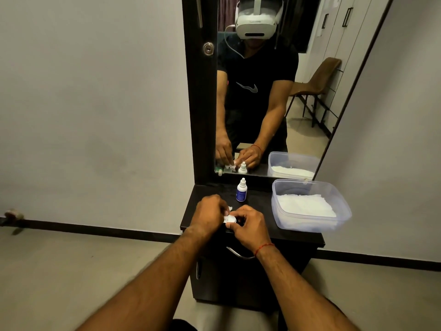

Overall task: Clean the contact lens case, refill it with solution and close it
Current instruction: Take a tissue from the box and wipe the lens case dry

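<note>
Both my hands meet over the front edge of the black dresser top (260, 199). Between them is the white contact lens case (231, 219), mostly hidden by fingers. My right hand (248, 225) grips the case from the right. My left hand (210, 212) pinches a small white piece of tissue (229, 208) against the case. The solution bottle (241, 190), white with a blue label and capped, stands upright behind my hands.
A clear plastic tub (310, 225) with white tissues inside sits at the right of the dresser top. A mirror (274, 91) rises behind, reflecting a person and a brown chair. A metal drawer handle (238, 254) sits below the top's edge.
</note>
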